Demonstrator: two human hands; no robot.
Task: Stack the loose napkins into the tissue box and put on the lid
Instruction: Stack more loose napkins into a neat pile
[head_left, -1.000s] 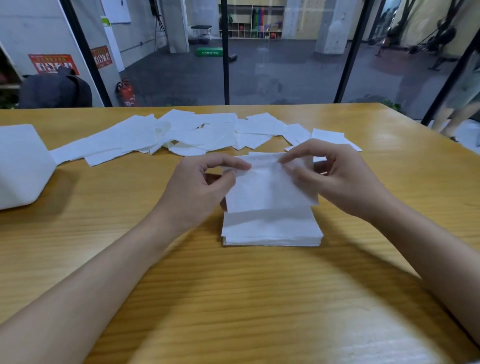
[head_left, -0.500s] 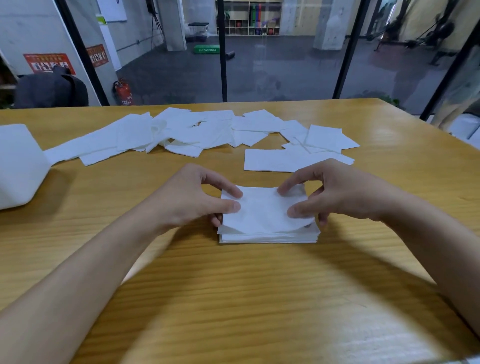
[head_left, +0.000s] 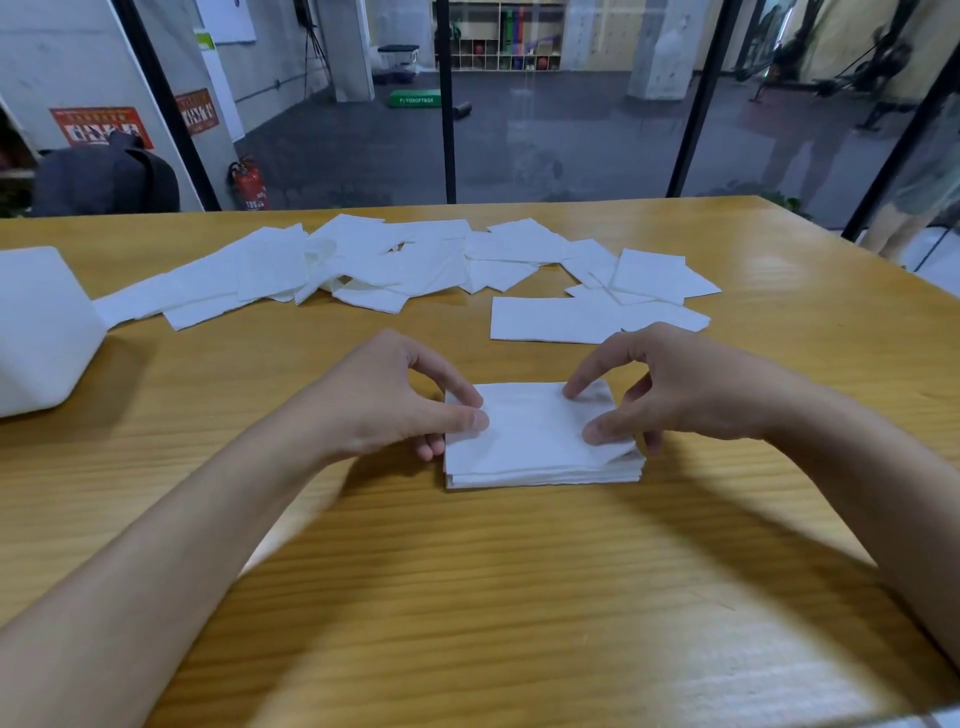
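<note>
A squared stack of folded white napkins (head_left: 540, 467) lies on the wooden table (head_left: 467, 597) in front of me. My left hand (head_left: 395, 400) pinches the left edge of the top napkin (head_left: 530, 426) with thumb and index finger on top. At the right edge my right hand (head_left: 680, 395) pinches the same napkin, whose near right corner curls up off the stack. Several loose napkins (head_left: 363, 265) lie scattered across the far side of the table, with more (head_left: 597, 312) just behind my right hand. A white tissue box part (head_left: 36, 327) stands at the left edge.
Bare wood stretches between the stack and the white box, and in front of the stack. Glass walls with black frames (head_left: 447, 104) rise behind the table's far edge. A dark bag (head_left: 104, 176) sits beyond the far left corner.
My hands brought the held napkin down from in front of me onto the stack and are flattening it there. The view dropped slightly, revealing more loose napkins behind my right hand.
</note>
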